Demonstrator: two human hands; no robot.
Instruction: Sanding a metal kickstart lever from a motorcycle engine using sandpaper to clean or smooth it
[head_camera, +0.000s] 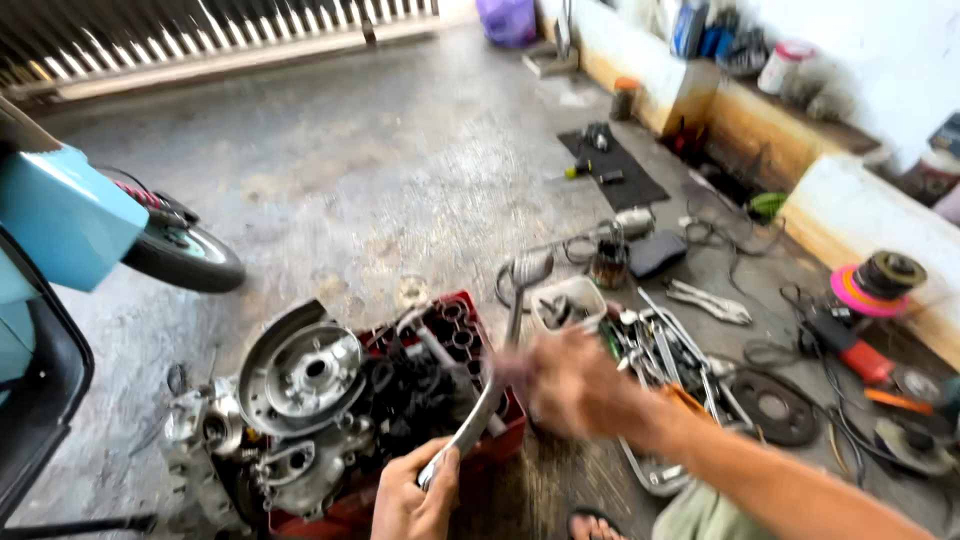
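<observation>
Lever: a long, curved, bright metal lever stands tilted over the red crate, its rounded upper end near the white tub, its lower end in the left hand.
Left hand: the left hand is wrapped tight around the lever's lower end, thumb up along the metal, low in the frame.
Right hand: the right hand is blurred, at the lever's middle; fingers look curled about the shaft, but I cannot tell for sure whether they clasp it.
Crate: the red crate sits on the floor under both hands, packed with dark parts and sockets.
Engine: a grey engine case with a round drum-shaped cover lies just beside the crate, on its left.
Tub: a small white tub holding small parts stands just behind the crate's right corner.
Tools: a tray of wrenches and loose tools lies right of the hands; pliers rest beyond it.
Disc: a dark round disc lies flat on the floor near the tray.
Grinder: an orange grinder with cables lies at the right, near a pink-rimmed wheel.
Scooter: a pale blue scooter with one tyre visible stands at the left, well apart from the hands.
Floor: bare grey concrete floor, stained; a black mat with small items lies farther back.
</observation>
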